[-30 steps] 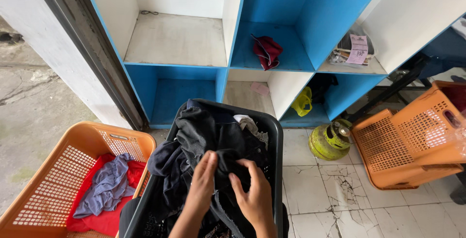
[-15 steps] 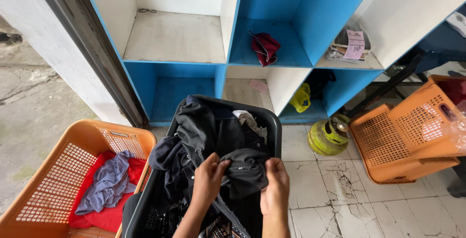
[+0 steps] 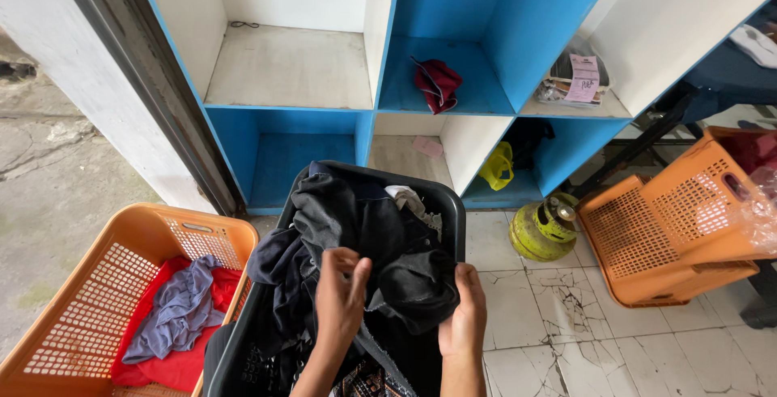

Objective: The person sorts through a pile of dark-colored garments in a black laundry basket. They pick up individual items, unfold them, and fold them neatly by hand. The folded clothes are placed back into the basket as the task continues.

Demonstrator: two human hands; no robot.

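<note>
A black laundry basket [image 3: 450, 203] stands on the floor in front of me, heaped with dark clothes [image 3: 348, 219]. Both my hands are over its near end. My left hand [image 3: 340, 300] pinches a fold of a dark grey garment [image 3: 417, 280], fingers closed on the cloth. My right hand [image 3: 463, 316] grips the same garment from its right side, holding it bunched just above the pile. A patterned piece of cloth [image 3: 364, 381] shows at the bottom of the basket between my forearms.
An orange basket [image 3: 97, 316] at the left holds red and grey-blue cloth. Blue and white cubby shelves [image 3: 380, 81] stand behind, with a red garment [image 3: 437, 83] in one. A small green gas cylinder [image 3: 541, 231] and stacked orange baskets [image 3: 688, 219] sit at the right on tiled floor.
My hands have drawn back toward me and lifted a dark grey garment off the pile; it now hangs bunched between both hands. My view has shifted slightly.
</note>
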